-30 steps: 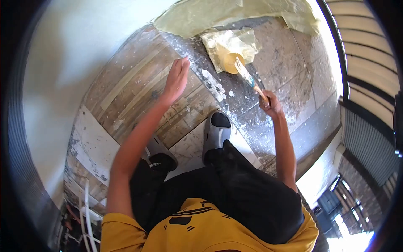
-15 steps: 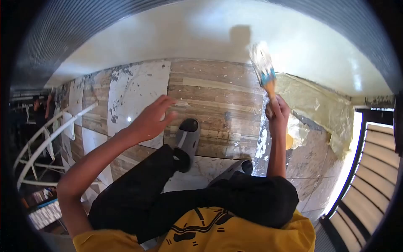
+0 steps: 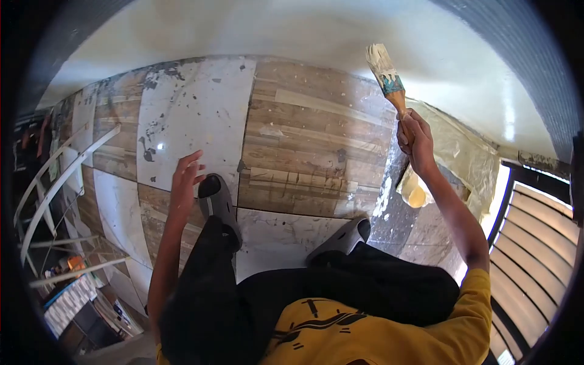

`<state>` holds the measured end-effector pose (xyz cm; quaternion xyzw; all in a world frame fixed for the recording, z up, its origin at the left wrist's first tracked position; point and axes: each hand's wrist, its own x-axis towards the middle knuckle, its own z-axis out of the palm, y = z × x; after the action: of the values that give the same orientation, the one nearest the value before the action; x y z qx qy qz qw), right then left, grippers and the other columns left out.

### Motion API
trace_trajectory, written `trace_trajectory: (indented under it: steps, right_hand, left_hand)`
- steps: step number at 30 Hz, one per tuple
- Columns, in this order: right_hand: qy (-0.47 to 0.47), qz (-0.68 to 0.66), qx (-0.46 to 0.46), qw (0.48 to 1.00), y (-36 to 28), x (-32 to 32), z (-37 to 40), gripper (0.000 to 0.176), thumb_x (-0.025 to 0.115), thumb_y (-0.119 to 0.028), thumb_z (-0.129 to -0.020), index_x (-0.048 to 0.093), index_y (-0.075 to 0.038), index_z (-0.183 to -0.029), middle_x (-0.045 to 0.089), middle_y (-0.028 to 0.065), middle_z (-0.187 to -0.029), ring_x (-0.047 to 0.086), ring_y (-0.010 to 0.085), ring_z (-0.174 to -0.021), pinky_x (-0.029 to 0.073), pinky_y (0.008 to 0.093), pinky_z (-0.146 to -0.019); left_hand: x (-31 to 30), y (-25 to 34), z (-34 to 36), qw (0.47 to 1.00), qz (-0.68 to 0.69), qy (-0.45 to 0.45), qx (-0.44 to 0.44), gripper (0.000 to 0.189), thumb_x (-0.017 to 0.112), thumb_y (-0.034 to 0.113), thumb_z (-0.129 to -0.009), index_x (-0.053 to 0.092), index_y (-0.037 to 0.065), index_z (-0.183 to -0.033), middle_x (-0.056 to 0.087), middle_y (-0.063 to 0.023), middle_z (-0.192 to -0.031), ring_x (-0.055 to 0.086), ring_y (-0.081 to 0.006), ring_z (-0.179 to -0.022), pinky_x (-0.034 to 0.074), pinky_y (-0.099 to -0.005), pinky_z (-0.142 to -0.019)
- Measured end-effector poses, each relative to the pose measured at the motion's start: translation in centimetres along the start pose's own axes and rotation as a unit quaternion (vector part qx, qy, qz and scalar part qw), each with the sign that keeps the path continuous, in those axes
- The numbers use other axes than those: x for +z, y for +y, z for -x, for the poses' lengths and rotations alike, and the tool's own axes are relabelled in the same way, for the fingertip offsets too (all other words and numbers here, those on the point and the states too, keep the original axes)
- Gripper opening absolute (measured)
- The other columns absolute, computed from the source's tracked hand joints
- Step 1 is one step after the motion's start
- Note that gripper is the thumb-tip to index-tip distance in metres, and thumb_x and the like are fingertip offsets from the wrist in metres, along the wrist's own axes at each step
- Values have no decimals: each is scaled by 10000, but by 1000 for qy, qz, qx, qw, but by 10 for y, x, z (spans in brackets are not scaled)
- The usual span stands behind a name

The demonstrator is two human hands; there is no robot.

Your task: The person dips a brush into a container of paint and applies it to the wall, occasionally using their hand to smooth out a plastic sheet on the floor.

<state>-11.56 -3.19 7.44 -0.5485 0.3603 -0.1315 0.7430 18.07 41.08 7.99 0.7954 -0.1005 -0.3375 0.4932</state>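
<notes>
My right hand [image 3: 416,139] is closed round the wooden handle of a paintbrush [image 3: 389,76]. Cream paint coats the bristles, which point up and away toward the pale wall [image 3: 292,30]; a blue-green band shows where bristles meet handle. My left hand [image 3: 185,176] holds nothing, its fingers apart over the floor beside my left shoe [image 3: 218,201]. Below and right of my right hand, a container with cream-yellow paint [image 3: 417,196] sits on the floor, partly hidden by my right forearm.
A crumpled yellowish sheet [image 3: 453,125] lies along the wall's foot at right. White curved metal bars [image 3: 67,173] stand at left, with piled items below them. Paint flecks mark the floor tiles [image 3: 304,140]. A slatted panel [image 3: 535,243] rises at far right.
My right hand has moved slightly right and up with the paintbrush. My left hand has drawn to the left and down. The view has shifted, showing the paint container more fully.
</notes>
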Motion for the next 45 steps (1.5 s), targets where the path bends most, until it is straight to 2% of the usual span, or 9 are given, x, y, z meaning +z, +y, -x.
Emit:
trace_trajectory:
  steps: [4,6,10,12,18,23,34,39,45]
  right_hand:
    - [29,27,25,999,16,36,-12,205,490,-269,-1038,560,-76,-1046,428,-41,-634,341,40,-471,242,211,-401]
    - [115,13,-23,993,21,70,-20,200,501,-251,-1031,570,-65,-1054,442,-39,-654,348,44,-478,249,212,-407]
    - [182,-71,-153,969,34,123,-22,189,500,-225,-1044,573,-51,-1035,458,-34,-654,382,40,-488,262,206,-414]
    - [206,-109,-194,953,30,142,-21,149,538,-178,-1042,600,-47,-1006,449,-89,-653,368,-6,-529,242,206,-455]
    - [254,-111,-266,923,22,160,-44,179,549,-193,-1052,602,-29,-1005,436,-90,-664,355,-6,-564,237,215,-491]
    - [277,-118,-295,907,26,156,-81,177,572,-179,-1042,614,-13,-995,445,-78,-672,359,7,-570,245,216,-499]
    - [341,-63,-205,915,114,147,-115,294,584,-248,-1044,654,23,-956,457,-66,-656,383,27,-571,283,236,-497]
    - [407,2,-101,908,163,133,-97,323,626,-264,-981,707,42,-917,504,-34,-598,425,45,-547,307,274,-485]
    - [435,3,-38,900,186,116,-83,331,642,-259,-912,728,59,-887,569,18,-606,485,83,-539,355,292,-501]
  left_hand:
    - [-21,-22,-11,997,42,44,-56,450,480,385,-1061,569,85,-1385,561,-53,-1342,576,-193,-1149,491,-359,-954]
    - [-24,-17,-10,993,62,93,-48,442,495,362,-1053,573,62,-1367,561,-58,-1359,571,-187,-1106,482,-349,-944]
    - [-36,-25,-18,991,79,95,-45,425,481,351,-1051,577,79,-1363,561,-42,-1301,557,-183,-1105,474,-338,-917]
    - [-40,-32,-29,993,78,76,-37,410,480,350,-1051,584,85,-1345,563,-32,-1280,555,-175,-1084,473,-330,-895]
    - [-50,-18,-53,999,36,16,-34,372,475,334,-1057,596,85,-1305,571,-31,-1242,558,-161,-1023,483,-325,-865]
    - [-77,-37,-60,998,18,21,-54,379,466,331,-1058,596,81,-1312,570,-52,-1238,563,-162,-999,492,-321,-831]
    - [-88,-57,-63,995,17,-15,-93,378,455,327,-1068,589,83,-1324,565,-38,-1189,565,-159,-1015,484,-322,-843]
    - [-87,-58,-65,995,18,-19,-97,348,450,283,-1066,601,78,-1303,570,-55,-1231,565,-157,-997,494,-307,-822]
    - [-86,-60,-68,995,4,-33,-98,344,448,286,-1070,603,83,-1300,568,-52,-1232,565,-155,-997,487,-312,-831]
